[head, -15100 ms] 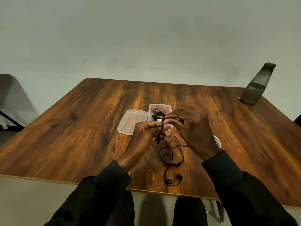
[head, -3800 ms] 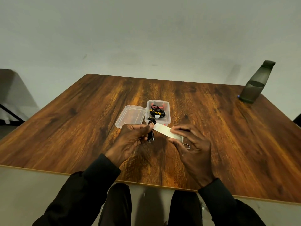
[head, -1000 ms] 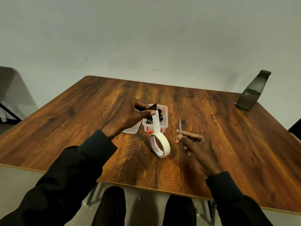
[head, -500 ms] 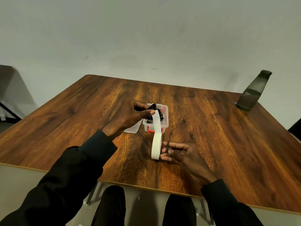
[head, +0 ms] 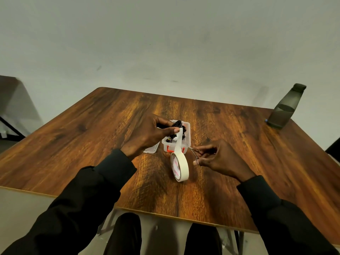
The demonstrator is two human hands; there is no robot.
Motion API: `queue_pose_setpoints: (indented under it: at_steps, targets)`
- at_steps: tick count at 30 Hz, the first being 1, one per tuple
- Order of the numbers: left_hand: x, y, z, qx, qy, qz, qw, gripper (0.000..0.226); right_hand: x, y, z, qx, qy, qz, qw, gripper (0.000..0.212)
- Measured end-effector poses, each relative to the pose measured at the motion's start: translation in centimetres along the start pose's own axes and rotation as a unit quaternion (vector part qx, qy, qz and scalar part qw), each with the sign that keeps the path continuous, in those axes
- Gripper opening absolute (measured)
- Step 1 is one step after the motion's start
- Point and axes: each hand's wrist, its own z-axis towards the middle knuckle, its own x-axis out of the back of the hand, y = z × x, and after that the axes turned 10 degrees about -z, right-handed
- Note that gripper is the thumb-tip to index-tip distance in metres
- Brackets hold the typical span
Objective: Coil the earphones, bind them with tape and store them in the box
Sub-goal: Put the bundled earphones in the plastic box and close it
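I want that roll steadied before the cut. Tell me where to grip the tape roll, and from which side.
I'd pinch the tape roll across its flat faces at the lower rim, coming from the person's side: it stands on edge and the strip leaves its top toward the left hand.

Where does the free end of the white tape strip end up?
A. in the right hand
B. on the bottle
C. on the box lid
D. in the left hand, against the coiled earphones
D: the strip runs up from the tape roll to the left hand, whose thumb pins it against the black earphones, while the right hand holds only small scissors.
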Motion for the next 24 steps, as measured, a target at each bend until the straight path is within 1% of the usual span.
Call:
queue_pose_setpoints:
  at_steps: [3,8,11,15,21,24]
  targets:
    - [-0.1,0.0,0.1,0.002,0.001,0.004,1.0,0.011,0.6,-0.1,0.8,0.022,-0.019,-0.053,0.998,0.044]
    - [0.0,-0.1,0.2,-0.001,0.003,-0.002,1.0,0.014,2.0,-0.2,2.3,0.046,-0.075,-0.116,0.989,0.046]
    - [0.1,-0.1,0.2,0.004,0.002,-0.005,1.0,0.013,2.5,-0.3,3.0,0.064,-0.103,-0.141,0.983,0.048]
    - [0.0,-0.2,0.4,-0.005,0.003,-0.009,1.0,0.015,2.7,-1.0,3.5,0.089,-0.143,-0.168,0.971,0.046]
    - [-0.2,-0.3,0.5,-0.011,0.004,-0.007,1.0,0.015,3.0,-1.3,4.0,0.107,-0.12,-0.159,0.974,0.036]
    - [-0.3,-0.3,0.5,-0.015,0.008,-0.01,1.0,0.015,3.2,-1.4,4.3,0.114,-0.117,-0.16,0.973,0.035]
